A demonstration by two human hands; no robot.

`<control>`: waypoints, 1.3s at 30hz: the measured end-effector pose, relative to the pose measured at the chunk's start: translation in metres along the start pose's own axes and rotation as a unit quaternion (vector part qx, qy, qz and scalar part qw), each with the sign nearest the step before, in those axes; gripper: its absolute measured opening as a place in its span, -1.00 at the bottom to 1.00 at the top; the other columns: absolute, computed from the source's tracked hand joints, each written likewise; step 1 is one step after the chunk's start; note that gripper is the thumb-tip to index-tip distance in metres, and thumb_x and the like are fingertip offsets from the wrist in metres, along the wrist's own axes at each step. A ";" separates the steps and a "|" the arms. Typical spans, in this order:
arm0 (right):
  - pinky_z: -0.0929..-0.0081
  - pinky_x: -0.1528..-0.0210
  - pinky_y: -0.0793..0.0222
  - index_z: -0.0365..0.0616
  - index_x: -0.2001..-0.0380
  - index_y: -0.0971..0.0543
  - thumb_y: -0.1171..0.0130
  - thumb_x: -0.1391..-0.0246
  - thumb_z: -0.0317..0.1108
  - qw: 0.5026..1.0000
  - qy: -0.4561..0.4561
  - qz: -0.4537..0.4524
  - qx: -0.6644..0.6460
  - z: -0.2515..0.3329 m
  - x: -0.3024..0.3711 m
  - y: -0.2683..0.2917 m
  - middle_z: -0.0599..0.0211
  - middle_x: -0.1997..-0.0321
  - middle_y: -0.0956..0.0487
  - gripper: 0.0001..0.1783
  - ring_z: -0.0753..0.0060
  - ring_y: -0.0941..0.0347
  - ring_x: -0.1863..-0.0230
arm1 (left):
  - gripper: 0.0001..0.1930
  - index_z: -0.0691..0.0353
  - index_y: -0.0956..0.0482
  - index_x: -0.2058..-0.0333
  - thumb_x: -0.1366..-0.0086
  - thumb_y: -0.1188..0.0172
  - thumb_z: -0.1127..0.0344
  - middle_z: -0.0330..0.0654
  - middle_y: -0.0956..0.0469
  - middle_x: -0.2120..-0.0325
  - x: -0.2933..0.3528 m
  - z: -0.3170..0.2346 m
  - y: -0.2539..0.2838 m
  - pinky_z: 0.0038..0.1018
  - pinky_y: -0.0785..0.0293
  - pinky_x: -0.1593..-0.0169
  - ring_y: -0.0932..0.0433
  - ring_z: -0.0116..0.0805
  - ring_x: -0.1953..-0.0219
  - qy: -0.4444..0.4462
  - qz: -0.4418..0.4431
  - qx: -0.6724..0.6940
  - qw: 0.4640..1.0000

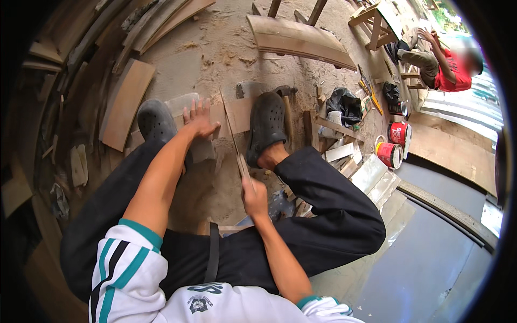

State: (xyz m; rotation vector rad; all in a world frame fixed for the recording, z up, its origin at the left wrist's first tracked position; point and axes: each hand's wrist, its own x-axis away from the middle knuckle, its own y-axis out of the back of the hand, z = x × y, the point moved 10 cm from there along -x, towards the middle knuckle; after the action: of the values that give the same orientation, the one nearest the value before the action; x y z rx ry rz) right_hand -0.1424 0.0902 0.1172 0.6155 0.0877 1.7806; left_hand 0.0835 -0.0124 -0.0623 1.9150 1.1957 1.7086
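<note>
My right hand is closed around the wooden handle of a handsaw, whose thin blade points away from me. The blade lies across a wooden board low on the ground, between my two dark clogs. Just left of the blade, my left hand presses on the board with its fingers spread. My left clog and right clog rest at the board's two sides. A pale block sits under or beside the board near my left wrist; exactly how they touch is hidden.
Planks are stacked at left. A hammer lies beyond my right clog. A wide plank stands on legs ahead. At right are a black plastic bag, red cans, wood offcuts and a seated person.
</note>
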 end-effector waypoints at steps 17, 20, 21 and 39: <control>0.16 0.50 -0.22 -0.31 0.63 -0.44 -0.05 -0.18 -0.23 1.000 -0.003 0.008 0.005 -0.013 0.033 0.028 -0.14 0.65 -0.38 -0.60 -0.13 -0.36 0.62 | 0.05 0.13 0.38 -0.41 -0.22 0.03 -0.33 -0.02 0.45 -0.43 -0.010 -0.002 -0.004 0.12 0.61 -0.34 0.60 0.06 -0.44 0.001 -0.025 -0.004 1.000; 0.13 0.48 -0.25 -0.34 0.61 -0.45 -0.04 -0.17 -0.22 1.000 -0.012 -0.015 -0.009 -0.013 0.005 0.015 -0.17 0.62 -0.40 -0.60 -0.23 -0.38 0.56 | 0.05 0.13 0.39 -0.41 -0.22 0.03 -0.33 0.00 0.46 -0.43 -0.017 0.005 -0.011 0.11 0.61 -0.35 0.60 0.05 -0.44 -0.009 -0.042 -0.007 0.999; 0.13 0.48 -0.25 -0.34 0.60 -0.46 -0.03 -0.17 -0.21 0.999 -0.017 -0.022 -0.017 -0.006 0.005 0.016 -0.18 0.62 -0.41 -0.60 -0.25 -0.38 0.55 | 0.05 0.13 0.39 -0.41 -0.21 0.03 -0.33 0.00 0.46 -0.43 -0.018 0.012 -0.012 0.11 0.60 -0.35 0.61 0.05 -0.44 -0.008 -0.054 -0.009 0.998; 0.10 0.45 -0.27 -0.33 0.63 -0.46 -0.04 -0.16 -0.18 0.999 -0.033 0.001 -0.025 -0.014 0.034 0.035 -0.20 0.59 -0.44 -0.57 -0.27 -0.42 0.50 | 0.04 0.11 0.35 -0.41 -0.22 0.02 -0.33 0.04 0.39 -0.43 -0.016 0.006 -0.007 0.14 0.52 -0.35 0.53 0.11 -0.45 -0.019 -0.066 -0.004 0.998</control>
State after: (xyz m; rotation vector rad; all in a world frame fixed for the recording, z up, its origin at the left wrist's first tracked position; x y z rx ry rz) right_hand -0.1851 0.1142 0.1301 0.6373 -0.0015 1.7573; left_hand 0.0872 -0.0184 -0.0787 1.8111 1.2693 1.6006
